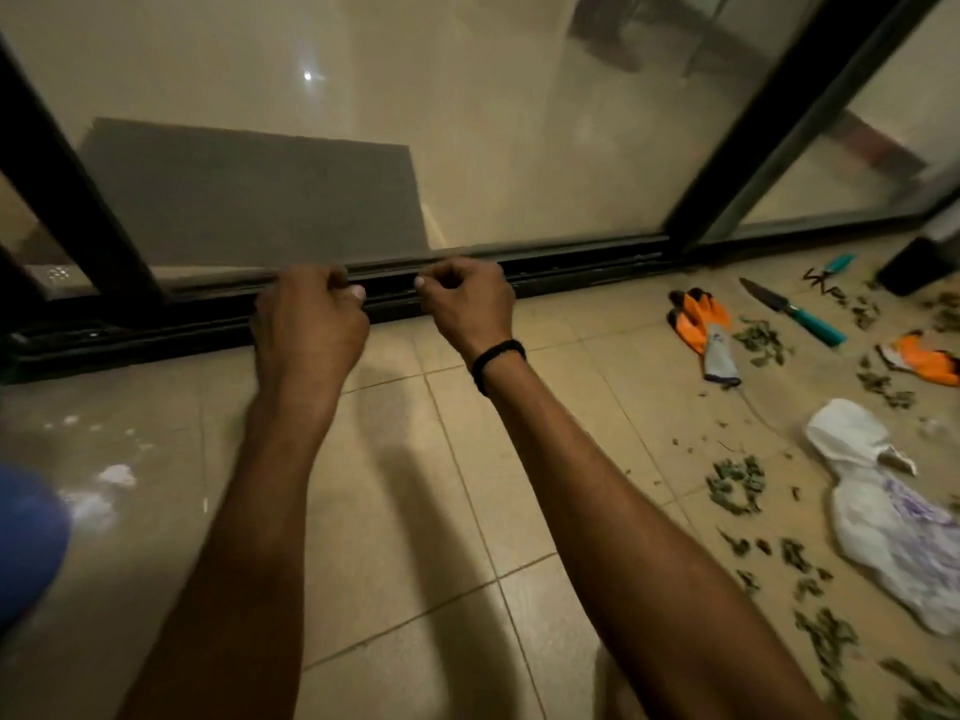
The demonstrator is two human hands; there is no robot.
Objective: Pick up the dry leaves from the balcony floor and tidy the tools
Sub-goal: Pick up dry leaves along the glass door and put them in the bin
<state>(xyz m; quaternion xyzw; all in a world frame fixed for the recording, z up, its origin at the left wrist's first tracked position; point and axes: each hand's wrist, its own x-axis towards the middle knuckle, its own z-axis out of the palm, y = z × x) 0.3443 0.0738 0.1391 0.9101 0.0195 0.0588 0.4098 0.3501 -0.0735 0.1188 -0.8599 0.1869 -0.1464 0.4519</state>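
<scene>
At frame centre, the left hand (311,317) and right hand (467,298) are curled into fists before the door track (571,272), with nothing seen held. Leaves (735,485) are scattered at right, among gloves (701,324), a trowel (795,311) and a bag (883,517).

Glossy beige floor tiles (395,511) are stretching across the balcony under dim, warm light, with thin grout lines running slantwise. Along the floor's far edge a black door track (571,272) is lying, and black frame posts (67,200) are rising from it, holding large glass panes (519,148). Behind the glass a dark grey mat (249,200) is lying on a polished indoor floor, where a small light spot (307,75) is glinting. Pale smudges (117,475) are marking the tiles near the left edge.
</scene>
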